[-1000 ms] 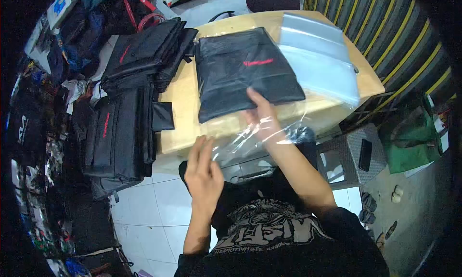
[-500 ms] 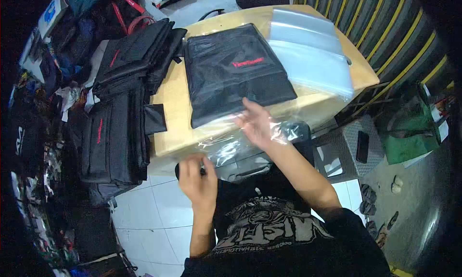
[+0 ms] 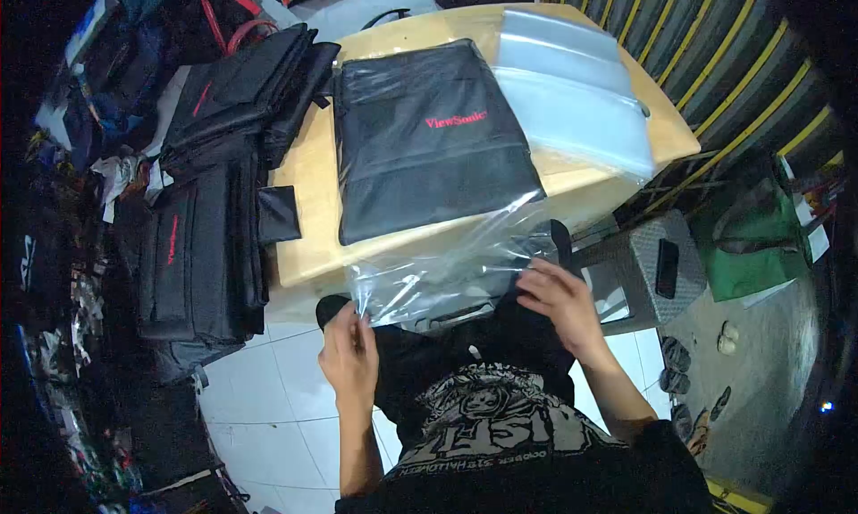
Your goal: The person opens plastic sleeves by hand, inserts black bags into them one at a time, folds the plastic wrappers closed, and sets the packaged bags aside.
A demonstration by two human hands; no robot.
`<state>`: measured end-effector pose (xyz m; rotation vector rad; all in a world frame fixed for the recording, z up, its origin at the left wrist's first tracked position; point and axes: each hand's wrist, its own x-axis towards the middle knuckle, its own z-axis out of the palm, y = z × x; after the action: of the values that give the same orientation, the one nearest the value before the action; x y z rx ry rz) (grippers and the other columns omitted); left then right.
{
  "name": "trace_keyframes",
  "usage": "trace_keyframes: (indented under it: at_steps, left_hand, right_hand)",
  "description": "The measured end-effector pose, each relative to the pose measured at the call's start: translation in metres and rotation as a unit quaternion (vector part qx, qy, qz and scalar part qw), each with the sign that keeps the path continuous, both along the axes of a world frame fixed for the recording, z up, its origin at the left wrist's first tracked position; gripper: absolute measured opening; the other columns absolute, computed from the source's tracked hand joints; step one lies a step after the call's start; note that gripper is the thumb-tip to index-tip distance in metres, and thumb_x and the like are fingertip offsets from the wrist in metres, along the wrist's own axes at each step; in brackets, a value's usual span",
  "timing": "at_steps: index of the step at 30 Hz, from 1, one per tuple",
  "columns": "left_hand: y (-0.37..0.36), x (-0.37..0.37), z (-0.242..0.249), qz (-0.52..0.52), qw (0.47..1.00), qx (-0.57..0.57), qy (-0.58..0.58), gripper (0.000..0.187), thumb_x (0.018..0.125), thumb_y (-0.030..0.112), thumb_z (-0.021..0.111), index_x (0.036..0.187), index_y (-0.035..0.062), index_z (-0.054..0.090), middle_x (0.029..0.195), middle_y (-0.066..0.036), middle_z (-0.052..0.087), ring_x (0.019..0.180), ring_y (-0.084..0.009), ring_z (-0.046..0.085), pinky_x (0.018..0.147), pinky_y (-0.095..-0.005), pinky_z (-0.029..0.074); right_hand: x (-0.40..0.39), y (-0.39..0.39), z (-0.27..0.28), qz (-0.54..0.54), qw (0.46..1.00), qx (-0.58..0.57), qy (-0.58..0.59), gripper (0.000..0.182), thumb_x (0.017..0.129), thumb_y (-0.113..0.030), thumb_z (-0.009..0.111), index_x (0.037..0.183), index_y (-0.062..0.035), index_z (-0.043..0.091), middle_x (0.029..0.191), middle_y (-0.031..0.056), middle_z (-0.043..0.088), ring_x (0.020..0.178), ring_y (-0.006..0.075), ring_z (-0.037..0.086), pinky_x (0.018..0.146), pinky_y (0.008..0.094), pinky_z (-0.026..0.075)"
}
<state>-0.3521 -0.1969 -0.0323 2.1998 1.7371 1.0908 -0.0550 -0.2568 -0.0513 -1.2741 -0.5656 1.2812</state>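
Your left hand (image 3: 347,358) was at the left near corner of the clear plastic sleeve (image 3: 429,277), and its thumb and fingers were narrow together, pinching the film there. The left wrist was almost straight, with the forearm (image 3: 357,433) going up from the near side and the back of the hand turned to the left. Your right hand (image 3: 567,310) was beside the right end of the same loose film, with the fingers half bent, slightly spread and pointing to the left. Whether these fingers gripped the film or only came close to it, I could not tell. The right forearm (image 3: 617,384) sloped from the near right toward the far left.

The black pouch (image 3: 429,156) with red lettering (image 3: 456,120) lay flat inside the sleeve, in the middle of the wooden table (image 3: 308,188), and the unfilled part of the sleeve hung past the near edge. Flat plastic sleeves (image 3: 572,94) lay just beside it on the right, and other black pouches (image 3: 206,255) were piled on the left.
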Motion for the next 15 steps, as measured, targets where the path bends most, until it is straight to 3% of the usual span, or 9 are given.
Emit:
trace_keyframes:
  at_steps: [3,4,5,7,8,11,12,15]
  left_hand:
    - [0.002,-0.004,-0.003,-0.040,0.998,0.006,-0.049,0.033,0.080,-0.001,0.060,0.113,0.0045,0.057,0.099,-0.013,0.058,0.072,-0.0215,0.059,0.057,-0.0284,0.048]
    - [0.004,-0.006,-0.005,-0.071,0.994,0.004,-0.088,0.038,0.078,-0.004,0.056,0.115,0.0015,0.055,0.109,-0.017,0.054,0.081,-0.0233,0.058,0.062,-0.0276,0.049]
    - [0.003,-0.005,-0.002,-0.099,0.984,0.011,-0.147,0.035,0.081,-0.002,0.053,0.116,-0.0003,0.054,0.114,-0.016,0.053,0.086,-0.0224,0.058,0.066,-0.0277,0.050]
    - [0.001,0.006,-0.002,-0.069,0.896,-0.089,-0.431,0.034,0.087,0.004,0.049,0.121,-0.0011,0.051,0.114,-0.015,0.052,0.092,-0.0189,0.058,0.074,-0.0291,0.050]
    - [0.004,0.013,0.000,-0.012,0.844,-0.113,-0.524,0.031,0.090,0.008,0.052,0.120,0.0000,0.052,0.107,-0.013,0.057,0.087,-0.0181,0.062,0.069,-0.0273,0.051]
    - [0.015,0.003,-0.009,-0.005,0.776,-0.245,-0.581,0.028,0.091,0.012,0.058,0.116,-0.0005,0.054,0.093,-0.010,0.062,0.074,-0.0160,0.063,0.061,-0.0247,0.051]
    - [0.018,0.004,-0.012,0.002,0.775,-0.251,-0.580,0.026,0.088,0.011,0.064,0.110,-0.0011,0.058,0.082,-0.007,0.064,0.062,-0.0142,0.062,0.054,-0.0221,0.050]
    - [0.019,-0.002,-0.019,0.006,0.766,-0.251,-0.592,0.017,0.084,0.002,0.066,0.100,-0.0003,0.061,0.080,-0.006,0.063,0.065,-0.0132,0.059,0.055,-0.0233,0.047]
  right_hand:
    - [0.022,-0.011,-0.005,-0.158,0.987,0.011,-0.029,0.036,0.094,-0.027,0.053,0.116,0.0020,0.054,0.106,0.0151,0.064,0.099,0.0227,0.063,0.083,0.0348,0.052]
    - [0.023,-0.007,0.000,-0.195,0.980,0.008,-0.039,0.041,0.094,-0.031,0.052,0.118,0.0028,0.053,0.105,0.0140,0.064,0.098,0.0209,0.063,0.082,0.0339,0.053]
    - [0.021,-0.003,0.005,-0.170,0.984,0.013,-0.059,0.041,0.094,-0.031,0.053,0.117,0.0029,0.053,0.105,0.0135,0.064,0.098,0.0198,0.063,0.081,0.0335,0.052]
    - [0.014,0.006,0.016,-0.119,0.988,0.022,-0.097,0.041,0.093,-0.031,0.056,0.117,0.0032,0.054,0.103,0.0123,0.064,0.098,0.0176,0.062,0.080,0.0326,0.052]
    - [0.013,0.012,0.014,-0.098,0.990,-0.002,-0.097,0.035,0.090,-0.024,0.062,0.112,0.0037,0.058,0.096,0.0089,0.065,0.090,0.0139,0.062,0.077,0.0282,0.051]
    - [0.009,0.013,0.002,-0.095,0.992,0.029,-0.079,0.026,0.088,-0.015,0.065,0.106,0.0032,0.063,0.088,0.0058,0.066,0.080,0.0105,0.061,0.072,0.0238,0.050]
    - [0.010,0.012,0.000,-0.108,0.987,0.019,-0.116,0.018,0.087,-0.009,0.065,0.101,0.0025,0.064,0.083,0.0046,0.066,0.072,0.0091,0.060,0.068,0.0216,0.049]
    - [0.019,-0.001,0.005,-0.117,0.986,-0.002,-0.119,0.014,0.086,-0.007,0.066,0.097,0.0009,0.064,0.083,0.0043,0.066,0.071,0.0087,0.060,0.066,0.0219,0.049]
